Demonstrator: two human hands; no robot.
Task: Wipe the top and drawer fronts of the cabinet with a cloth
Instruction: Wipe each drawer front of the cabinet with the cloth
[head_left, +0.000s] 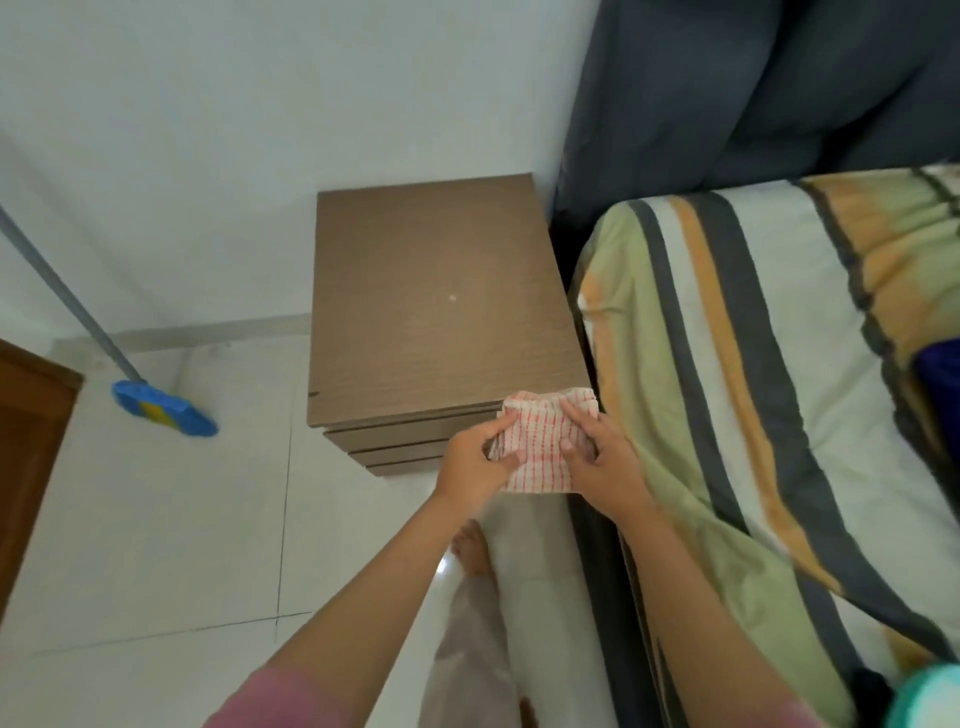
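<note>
Cloth: a folded white cloth with a red check pattern (543, 447) was held between both hands, in front of the near right corner of the cabinet; its far edge overlapped the top's front edge in view, and whether it touched the wood could not be told.
Left hand: the left hand (475, 462) grasped the cloth's left edge, thumb and curled fingers pinching the fabric.
Right hand: the right hand (605, 465) grasped the cloth's right side, thumb on the upper face, fingers wrapped round the edge.
Cabinet: a low brown wood-grain cabinet with a flat rectangular top (441, 306) stood just beyond the hands, against the white wall; a small pale speck lay on the top, well ahead of the hands.
Drawer fronts: three stacked brown drawer fronts (400, 441) showed just left of the left hand, below the top's edge.
Bed: a mattress under a striped green, grey, orange and white sheet (753, 389) lay just right of the right hand.
Broom: a blue-headed broom on a grey pole (163, 408) leaned well to the left of the left hand, on the white tiled floor (156, 519).
Curtain: a dark blue-grey curtain (753, 93) hung far beyond the right hand.
</note>
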